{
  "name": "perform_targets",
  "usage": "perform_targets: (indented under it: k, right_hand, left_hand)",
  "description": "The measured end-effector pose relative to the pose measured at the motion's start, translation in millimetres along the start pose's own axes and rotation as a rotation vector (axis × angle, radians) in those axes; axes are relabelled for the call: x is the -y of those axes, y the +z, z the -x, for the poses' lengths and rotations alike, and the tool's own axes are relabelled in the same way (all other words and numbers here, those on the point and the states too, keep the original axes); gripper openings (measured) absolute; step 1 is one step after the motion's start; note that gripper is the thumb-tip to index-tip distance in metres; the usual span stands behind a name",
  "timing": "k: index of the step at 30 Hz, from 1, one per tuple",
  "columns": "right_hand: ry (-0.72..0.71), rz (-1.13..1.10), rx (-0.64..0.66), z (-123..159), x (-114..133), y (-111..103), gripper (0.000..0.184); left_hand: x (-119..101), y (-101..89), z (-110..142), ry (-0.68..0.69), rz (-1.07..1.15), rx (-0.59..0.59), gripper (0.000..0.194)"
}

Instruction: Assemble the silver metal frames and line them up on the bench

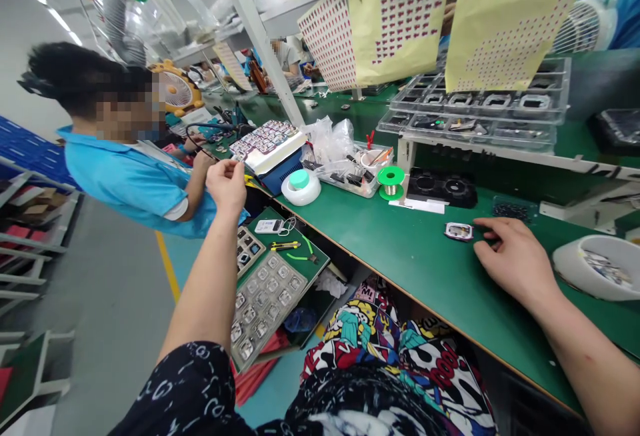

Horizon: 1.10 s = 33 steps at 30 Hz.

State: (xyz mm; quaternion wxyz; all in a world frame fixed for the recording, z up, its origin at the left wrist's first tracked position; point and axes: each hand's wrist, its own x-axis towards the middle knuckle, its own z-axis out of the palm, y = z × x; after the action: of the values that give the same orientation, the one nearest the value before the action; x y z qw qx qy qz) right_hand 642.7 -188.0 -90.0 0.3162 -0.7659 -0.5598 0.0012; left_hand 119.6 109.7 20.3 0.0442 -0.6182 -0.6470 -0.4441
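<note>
My left hand [227, 187] is raised at the left, over the gap between the bench and a lower side table. Its thumb and fingers are pinched together, and whatever lies between them is too small or hidden to make out. Beside it stands a blue box [285, 173] topped with a white block covered in small printed shapes. My right hand [517, 259] rests on the green bench [380, 236] with index finger and thumb apart. The index fingertip is at the right edge of a small watch case [459, 231], which lies flat with its inside showing; whether they touch I cannot tell.
Behind are a solder spool [391, 183], a white tape roll [301, 187] and a plastic tray of tools [350, 173]. A white tub [600, 266] stands right. Trayed cases [270, 283], cutters [305, 253] and a knife [285, 245] lie lower left. A co-worker [125, 156] sits left.
</note>
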Motion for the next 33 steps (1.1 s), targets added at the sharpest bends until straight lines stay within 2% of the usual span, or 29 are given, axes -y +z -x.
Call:
perform_targets:
  k: [3, 5, 7, 10, 12, 14, 17, 20, 22, 24, 26, 28, 30, 33]
  right_hand:
    - [-0.055, -0.076, -0.186, 3.9, 22.5, -7.5, 0.031]
    - [-0.139, -0.161, -0.214, 9.5, 39.3, -9.9, 0.028]
    - [-0.231, -0.241, -0.141, 16.7, 52.8, -8.8, 0.031]
    - [-0.308, -0.323, 0.033, 26.8, 61.9, -2.8, 0.054]
    - [-0.332, -0.343, 0.125, 31.0, 61.8, 1.6, 0.071]
    - [-0.363, -0.340, 0.187, 32.7, 59.6, 4.9, 0.075]
    - [-0.438, -0.310, 0.209, 32.2, 56.3, 7.4, 0.051]
    - [-0.450, -0.293, 0.190, 31.7, 55.5, 7.1, 0.027]
    - [-0.421, -0.284, 0.177, 31.3, 54.9, 7.3, 0.024]
    - [-0.420, -0.264, 0.163, 30.4, 53.0, 9.1, 0.025]
    - [-0.448, -0.242, 0.166, 29.5, 51.1, 11.7, 0.027]
    - [-0.477, -0.225, 0.180, 29.5, 50.7, 13.7, 0.027]
    - [-0.485, -0.217, 0.190, 30.3, 51.7, 14.4, 0.026]
    - [-0.472, -0.203, 0.194, 31.6, 53.6, 14.8, 0.025]
  left_hand:
    - [-25.1, -2.3, 60.2, 0.336, 0.084, -0.060, 0.019]
    - [-51.7, 4.5, 109.4, 0.517, 0.160, 0.010, 0.016]
    - [-81.7, 14.5, 159.3, 0.654, 0.269, 0.125, 0.012]
    - [-122.5, 28.8, 223.2, 0.808, 0.444, 0.347, 0.017]
    - [-142.8, 36.7, 253.0, 0.888, 0.537, 0.494, 0.022]
    - [-157.3, 43.4, 271.8, 0.940, 0.605, 0.604, 0.024]
    - [-170.8, 48.8, 283.7, 0.967, 0.652, 0.688, 0.023]
    - [-180.0, 47.1, 284.0, 0.894, 0.700, 0.755, 0.021]
    - [-187.1, 46.8, 281.1, 0.690, 0.770, 0.820, 0.029]
    - [-195.1, 51.5, 276.4, 0.412, 0.842, 0.917, 0.041]
    - [-203.0, 60.6, 270.5, 0.182, 0.908, 1.119, 0.042]
    - [-210.3, 70.6, 265.0, 0.036, 0.950, 1.388, 0.035]
    - [-217.1, 78.3, 260.5, -0.033, 0.946, 1.577, 0.028]
    - [-226.7, 83.5, 254.0, 0.001, 0.844, 1.701, 0.021]
